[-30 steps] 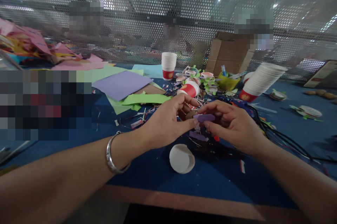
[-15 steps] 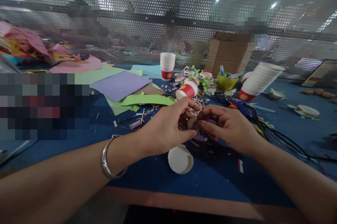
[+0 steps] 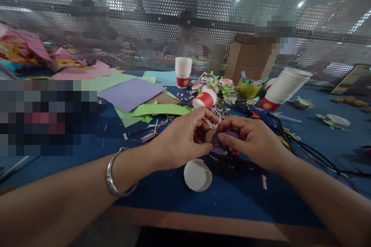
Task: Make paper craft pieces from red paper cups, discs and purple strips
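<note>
My left hand [image 3: 185, 135], with a silver bangle at the wrist, curls around a small brown piece of card or paper [image 3: 210, 136]. Its thumb lies at the lower edge of the piece and its fingers are bent behind it. From the other side my right hand [image 3: 251, 137] pinches the same piece between thumb and fingertips. Purple paper scraps [image 3: 222, 148] lie below the fingertips. Nearer to me sits a short, cut-down white paper cup base [image 3: 198, 175]. Just beyond my hands a red and white paper cup [image 3: 205, 99] lies tipped over.
Upright cups [image 3: 183, 72] stand behind, and a leaning cup stack [image 3: 285, 88] is at right. Purple paper [image 3: 131, 94] and a green strip [image 3: 162, 109] lie left. Small paper crafts [image 3: 227, 86], a blue glue gun [image 3: 265, 117] and black cables [image 3: 304, 154] surround the work. Perforated metal rises behind.
The brown piece has turned slightly between my fingers, and more purple paper shows by my right thumb. My left thumb has drawn back a little. The whole view has shifted slightly.
</note>
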`<state>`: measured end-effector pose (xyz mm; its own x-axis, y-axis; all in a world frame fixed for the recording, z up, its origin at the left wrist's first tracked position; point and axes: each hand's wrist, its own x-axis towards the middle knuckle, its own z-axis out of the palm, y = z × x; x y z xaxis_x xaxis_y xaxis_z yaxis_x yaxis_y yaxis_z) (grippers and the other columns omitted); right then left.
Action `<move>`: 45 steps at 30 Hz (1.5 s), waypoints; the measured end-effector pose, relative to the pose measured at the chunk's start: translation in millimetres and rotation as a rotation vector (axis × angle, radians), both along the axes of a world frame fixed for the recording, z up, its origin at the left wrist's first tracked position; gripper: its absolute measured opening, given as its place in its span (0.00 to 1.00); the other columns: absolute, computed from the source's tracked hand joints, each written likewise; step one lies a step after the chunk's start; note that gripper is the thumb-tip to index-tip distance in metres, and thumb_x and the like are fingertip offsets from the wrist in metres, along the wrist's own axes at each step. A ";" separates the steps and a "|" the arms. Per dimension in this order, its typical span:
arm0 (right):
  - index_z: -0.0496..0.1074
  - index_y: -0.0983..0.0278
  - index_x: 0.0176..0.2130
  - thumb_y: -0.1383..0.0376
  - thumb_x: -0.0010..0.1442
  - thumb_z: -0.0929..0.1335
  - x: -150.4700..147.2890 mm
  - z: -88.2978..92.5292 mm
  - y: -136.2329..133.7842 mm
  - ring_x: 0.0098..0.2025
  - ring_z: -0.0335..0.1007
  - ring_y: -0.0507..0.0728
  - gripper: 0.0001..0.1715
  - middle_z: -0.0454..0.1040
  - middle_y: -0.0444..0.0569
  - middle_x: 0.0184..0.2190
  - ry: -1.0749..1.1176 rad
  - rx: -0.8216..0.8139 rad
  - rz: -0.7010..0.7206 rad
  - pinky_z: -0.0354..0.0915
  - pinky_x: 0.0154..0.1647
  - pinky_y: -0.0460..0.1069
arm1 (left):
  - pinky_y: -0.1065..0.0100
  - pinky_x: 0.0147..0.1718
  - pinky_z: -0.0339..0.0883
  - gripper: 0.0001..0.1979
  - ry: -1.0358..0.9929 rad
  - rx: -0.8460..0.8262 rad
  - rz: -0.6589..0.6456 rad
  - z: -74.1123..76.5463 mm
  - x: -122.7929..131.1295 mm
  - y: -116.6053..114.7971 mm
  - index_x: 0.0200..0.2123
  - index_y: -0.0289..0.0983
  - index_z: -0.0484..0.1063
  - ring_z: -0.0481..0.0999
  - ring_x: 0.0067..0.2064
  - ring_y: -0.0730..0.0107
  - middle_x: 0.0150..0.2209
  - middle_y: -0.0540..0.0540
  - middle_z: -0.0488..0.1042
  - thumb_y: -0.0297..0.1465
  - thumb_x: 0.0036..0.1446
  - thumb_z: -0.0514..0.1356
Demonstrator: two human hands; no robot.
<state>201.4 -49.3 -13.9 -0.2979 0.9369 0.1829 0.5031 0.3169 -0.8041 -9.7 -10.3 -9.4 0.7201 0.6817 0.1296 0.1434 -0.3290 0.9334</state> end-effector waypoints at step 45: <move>0.74 0.62 0.31 0.57 0.63 0.71 9.4 3.3 0.9 0.28 0.63 0.51 0.13 0.71 0.42 0.27 0.123 -0.047 -0.087 0.61 0.29 0.46 | 0.71 0.33 0.67 0.14 -0.087 -0.015 0.238 1.2 -7.9 22.3 0.34 0.34 0.75 0.74 0.34 0.74 0.33 0.48 0.78 0.41 0.62 0.66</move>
